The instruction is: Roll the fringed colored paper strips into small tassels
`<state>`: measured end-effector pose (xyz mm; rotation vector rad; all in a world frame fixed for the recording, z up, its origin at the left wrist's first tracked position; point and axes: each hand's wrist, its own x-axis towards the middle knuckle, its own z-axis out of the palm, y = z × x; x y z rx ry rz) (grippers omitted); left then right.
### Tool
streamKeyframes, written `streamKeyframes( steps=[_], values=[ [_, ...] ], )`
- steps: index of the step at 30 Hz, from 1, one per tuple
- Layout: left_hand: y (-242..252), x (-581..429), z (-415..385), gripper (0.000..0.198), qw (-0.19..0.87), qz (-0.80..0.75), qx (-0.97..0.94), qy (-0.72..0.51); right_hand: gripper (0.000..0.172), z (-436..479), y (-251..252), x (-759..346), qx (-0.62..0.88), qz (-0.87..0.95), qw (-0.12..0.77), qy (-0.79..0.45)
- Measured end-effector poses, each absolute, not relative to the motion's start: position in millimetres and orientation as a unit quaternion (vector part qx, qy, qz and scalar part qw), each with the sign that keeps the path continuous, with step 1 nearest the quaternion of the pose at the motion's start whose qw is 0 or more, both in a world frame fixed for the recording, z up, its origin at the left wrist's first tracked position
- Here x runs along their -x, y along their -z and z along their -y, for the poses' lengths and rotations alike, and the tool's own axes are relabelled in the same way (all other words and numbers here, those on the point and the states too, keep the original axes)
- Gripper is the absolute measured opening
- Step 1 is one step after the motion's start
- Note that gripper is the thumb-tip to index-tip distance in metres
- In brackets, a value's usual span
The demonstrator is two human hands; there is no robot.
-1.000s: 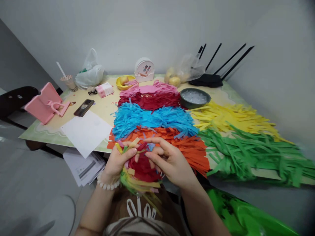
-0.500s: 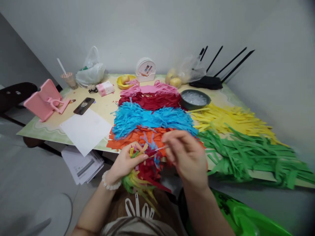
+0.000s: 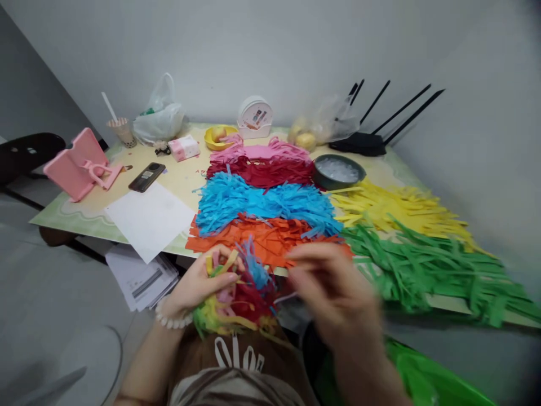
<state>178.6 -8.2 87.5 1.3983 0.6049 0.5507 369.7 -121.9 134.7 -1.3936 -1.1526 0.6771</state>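
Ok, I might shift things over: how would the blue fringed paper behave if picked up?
The blue fringed paper would probably flop, since its strips lie curled and bent. It looks thin, so it's likely light for its size. Its strips may snag, as some overlap the orange fringed paper.

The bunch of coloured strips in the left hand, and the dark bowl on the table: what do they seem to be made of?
Bunch of coloured strips: probably thin, matte paper, perhaps crepe or tissue; the flat pieces bend and curl. Dark bowl: smooth-looking and rigid, with an even round rim; plastic or ceramic, I cannot tell.
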Motion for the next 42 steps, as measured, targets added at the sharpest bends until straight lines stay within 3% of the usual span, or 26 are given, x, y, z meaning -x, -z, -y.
streamKeyframes(
  steps=[4, 8, 11, 13, 16, 18, 24, 27, 33, 42],
  values=[
    [-99, -192, 16, 0.018, 0.695, -0.241, -0.639, -0.224, 0.009, 86, -123, -337, 0.558, 0.602, 0.483, -0.305],
    [-95, -191, 18, 0.025, 0.714, -0.223, -0.631, -0.204, 0.014, 77, -120, -346, 0.556, 0.589, 0.472, -0.346],
    [-86, -183, 11, 0.037, 0.802, -0.207, -0.536, -0.166, 0.018, 78, -114, -365, 0.544, 0.529, 0.517, -0.396],
    [-80, -180, 5, 0.045, 0.822, -0.234, -0.47, -0.22, 0.021, 76, -109, -378, 0.539, 0.475, 0.57, -0.398],
    [-76, -184, -2, 0.043, 0.723, -0.324, -0.44, -0.423, 0.023, 72, -102, -389, 0.519, 0.445, 0.603, -0.411],
    [-78, -189, -2, 0.038, 0.647, -0.361, -0.473, -0.477, 0.024, 67, -102, -388, 0.506, 0.467, 0.586, -0.427],
    [-93, -203, 5, 0.032, 0.712, -0.269, -0.59, -0.27, 0.024, 61, -105, -374, 0.479, 0.508, 0.55, -0.459],
    [-93, -207, 4, 0.034, 0.738, -0.275, -0.545, -0.288, 0.021, 68, -102, -373, 0.531, 0.515, 0.545, -0.395],
    [-81, -209, 2, 0.032, 0.661, -0.371, -0.532, -0.378, 0.026, 92, -93, -368, 0.61, 0.573, 0.487, -0.252],
    [-79, -212, 5, 0.025, 0.616, -0.36, -0.588, -0.381, 0.019, 96, -91, -352, 0.595, 0.552, 0.495, -0.31]
  ],
)
